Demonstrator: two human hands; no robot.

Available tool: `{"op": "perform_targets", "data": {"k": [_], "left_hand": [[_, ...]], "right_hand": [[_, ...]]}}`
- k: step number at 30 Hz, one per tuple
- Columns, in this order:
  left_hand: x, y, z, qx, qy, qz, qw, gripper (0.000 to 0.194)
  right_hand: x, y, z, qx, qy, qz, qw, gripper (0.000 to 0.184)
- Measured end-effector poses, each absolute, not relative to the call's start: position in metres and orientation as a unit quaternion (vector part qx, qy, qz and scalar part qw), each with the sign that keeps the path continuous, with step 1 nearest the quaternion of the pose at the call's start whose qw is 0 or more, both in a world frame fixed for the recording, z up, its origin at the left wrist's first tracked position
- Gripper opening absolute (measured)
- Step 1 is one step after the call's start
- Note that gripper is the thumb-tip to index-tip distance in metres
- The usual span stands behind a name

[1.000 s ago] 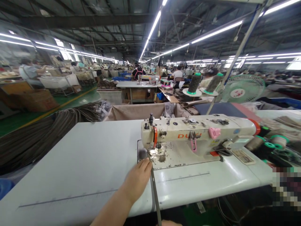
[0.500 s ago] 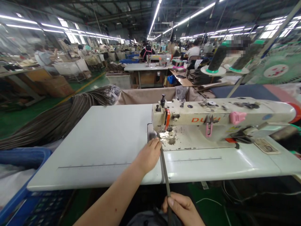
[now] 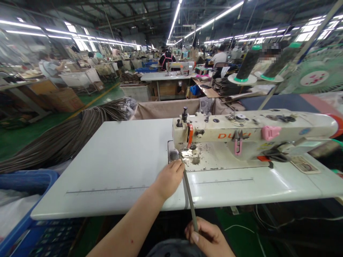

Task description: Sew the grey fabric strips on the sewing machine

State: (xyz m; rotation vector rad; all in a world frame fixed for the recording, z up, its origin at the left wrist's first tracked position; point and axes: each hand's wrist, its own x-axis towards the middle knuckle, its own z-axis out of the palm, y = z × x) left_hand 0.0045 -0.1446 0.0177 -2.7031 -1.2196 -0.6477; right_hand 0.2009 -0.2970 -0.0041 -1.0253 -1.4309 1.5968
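A narrow grey-brown fabric strip (image 3: 189, 192) runs from the needle area of a white sewing machine (image 3: 254, 130) down over the table's front edge. Close in front of the presser foot (image 3: 187, 151), my left hand (image 3: 171, 178) is closed on the strip, its fingertips pressed together over it. Below the table edge, my right hand (image 3: 206, 235) pinches the strip's lower stretch between thumb and fingers. Between both hands the strip is drawn fairly straight. My left fingers hide the part right at the needle.
The white sewing table (image 3: 128, 150) carries a printed ruler line. A blue crate (image 3: 29, 178) stands at the left, below a long bundle of brown strips (image 3: 69, 132). Thread cones (image 3: 248, 66) and a green fan (image 3: 316, 78) are at the right. People sit at machines farther back.
My left hand has shifted very slightly down, towards me. My right hand has changed its hold a little, its thumb lower on the strip. The view has moved slightly.
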Motion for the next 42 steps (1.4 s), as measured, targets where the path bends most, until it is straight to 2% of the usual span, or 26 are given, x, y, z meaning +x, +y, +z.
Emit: {"op": "perform_targets", "data": {"k": [5, 9, 16, 36, 42], "left_hand": [[0.005, -0.145, 0.019, -0.897, -0.393, -0.190, 0.074, 0.021], [0.005, -0.145, 0.022, -0.893, -0.397, -0.202, 0.066, 0.017], [0.005, -0.145, 0.020, -0.889, -0.401, -0.214, 0.051, 0.017], [0.004, -0.145, 0.018, -0.889, -0.408, -0.205, 0.040, 0.023], [0.004, -0.145, 0.019, -0.890, -0.405, -0.205, 0.038, 0.019]], "right_hand": [[0.196, -0.298, -0.012, -0.456, -0.545, 0.570, 0.413, 0.030], [0.194, -0.299, -0.005, -0.438, -0.479, 0.642, 0.407, 0.035], [0.197, -0.296, 0.029, -0.447, -0.514, 0.631, 0.372, 0.045], [0.198, -0.297, 0.019, -0.436, -0.528, 0.632, 0.364, 0.045], [0.198, -0.298, 0.019, -0.434, -0.522, 0.633, 0.372, 0.045]]}}
